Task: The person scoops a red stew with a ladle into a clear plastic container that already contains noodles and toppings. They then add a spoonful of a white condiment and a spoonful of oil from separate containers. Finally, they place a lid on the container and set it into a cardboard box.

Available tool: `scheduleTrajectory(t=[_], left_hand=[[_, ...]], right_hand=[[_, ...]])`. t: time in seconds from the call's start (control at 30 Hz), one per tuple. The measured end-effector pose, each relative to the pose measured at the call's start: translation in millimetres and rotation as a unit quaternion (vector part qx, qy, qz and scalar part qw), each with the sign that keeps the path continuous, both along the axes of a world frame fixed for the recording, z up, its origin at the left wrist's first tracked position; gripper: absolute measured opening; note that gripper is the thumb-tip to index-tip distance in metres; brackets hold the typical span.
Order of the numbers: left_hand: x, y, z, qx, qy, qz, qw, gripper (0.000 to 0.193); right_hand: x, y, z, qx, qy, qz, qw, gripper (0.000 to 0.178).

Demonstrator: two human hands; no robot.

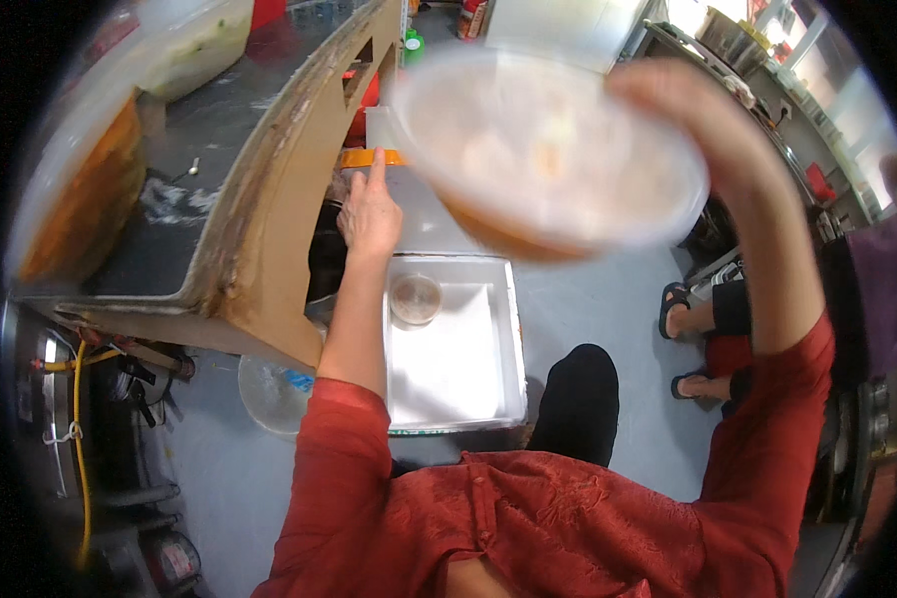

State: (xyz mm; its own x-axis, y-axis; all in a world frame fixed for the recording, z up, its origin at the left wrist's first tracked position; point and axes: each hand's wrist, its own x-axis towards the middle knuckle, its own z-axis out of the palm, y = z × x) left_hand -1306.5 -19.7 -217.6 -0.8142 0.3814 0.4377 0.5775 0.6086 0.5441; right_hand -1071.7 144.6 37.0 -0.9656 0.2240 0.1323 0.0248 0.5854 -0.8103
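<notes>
My right hand (668, 105) is raised at the upper right, gripping the rim of a large round plastic tub (553, 149). Motion smears the tub; its top looks whitish and its lower side orange-brown, and I cannot tell whether a lid covers it. My left hand (371, 214) reaches forward beside the counter, its index finger stretched out at an orange strip (369, 157). Its other fingers are partly hidden. Below it, a white foam box (453, 364) stands open on the floor with a small round clear container (416, 299) inside.
A counter with a worn wooden side (254, 189) rises on the left, bearing a tub of orange food (90, 214). A clear plastic bag (269, 394) lies by its base. Another person's sandalled foot (676, 311) is at the right. A yellow hose (78, 439) hangs lower left.
</notes>
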Motion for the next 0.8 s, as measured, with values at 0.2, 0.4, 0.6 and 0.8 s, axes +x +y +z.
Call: scheduleTrajectory(t=[0.2,0.4,0.6,0.8], left_hand=[[7.8,-4.5,-1.9,-0.041,0.011,0.006,0.999,0.06],[14.6,-6.6,5.9,-0.053,0.027,0.012,0.998,0.059],[15.3,-6.1,4.3,-0.068,0.034,0.026,0.997,0.059],[18.2,-3.3,5.1,-0.074,0.05,0.031,0.995,0.057]], right_hand=[[55.8,-0.7,-239.8,-0.27,-0.114,-0.142,0.945,0.026],[43.1,-37.4,-496.5,-0.432,-0.057,-0.314,0.844,0.026],[-4.3,-47.1,-635.3,-0.443,-0.019,-0.473,0.761,0.028],[-52.6,-20.0,-689.7,-0.438,0.057,-0.531,0.723,0.025]])
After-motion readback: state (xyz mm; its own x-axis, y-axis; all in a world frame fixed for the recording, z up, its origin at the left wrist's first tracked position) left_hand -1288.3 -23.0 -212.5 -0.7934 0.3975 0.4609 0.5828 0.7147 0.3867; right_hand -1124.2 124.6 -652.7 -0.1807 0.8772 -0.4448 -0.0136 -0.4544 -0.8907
